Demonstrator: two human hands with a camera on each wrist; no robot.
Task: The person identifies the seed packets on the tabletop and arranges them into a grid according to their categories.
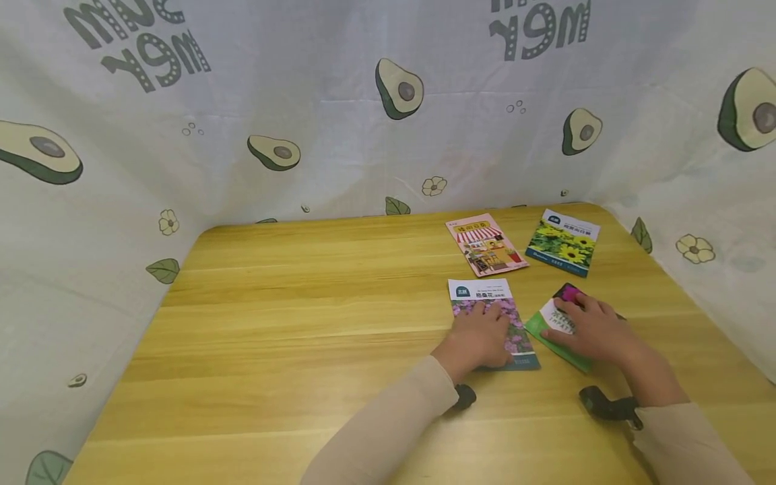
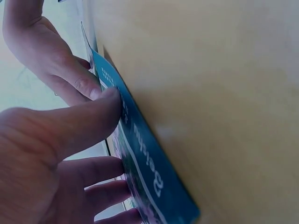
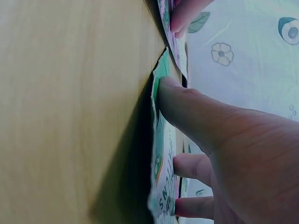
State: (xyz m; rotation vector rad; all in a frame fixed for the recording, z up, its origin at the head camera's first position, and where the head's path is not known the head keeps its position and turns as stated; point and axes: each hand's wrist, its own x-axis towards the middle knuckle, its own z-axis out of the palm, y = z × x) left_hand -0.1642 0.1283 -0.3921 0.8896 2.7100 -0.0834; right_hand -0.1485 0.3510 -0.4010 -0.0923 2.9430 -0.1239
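the left hand [image 1: 479, 339], fingers apart, rests on the purple-flowered packet [image 1: 518, 330] on the wooden table [image 1: 273, 337]. the right hand [image 1: 597, 331], fingers also spread, rests on the green-and-white packet [image 1: 554, 318] just beside that one.

Above my bare fingers [image 3: 195, 207], my left sleeve [image 1: 384, 421] and right sleeve [image 1: 685, 438] are plain beige; a black, rounded fitting [image 1: 606, 406] juts from the right one, a dark knob [image 1: 465, 397] from the left.

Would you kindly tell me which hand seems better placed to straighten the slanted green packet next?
Probably the right hand: its thumb and fingers touch the green packet, whereas the left hand rests on the purple-flower packet beside it.
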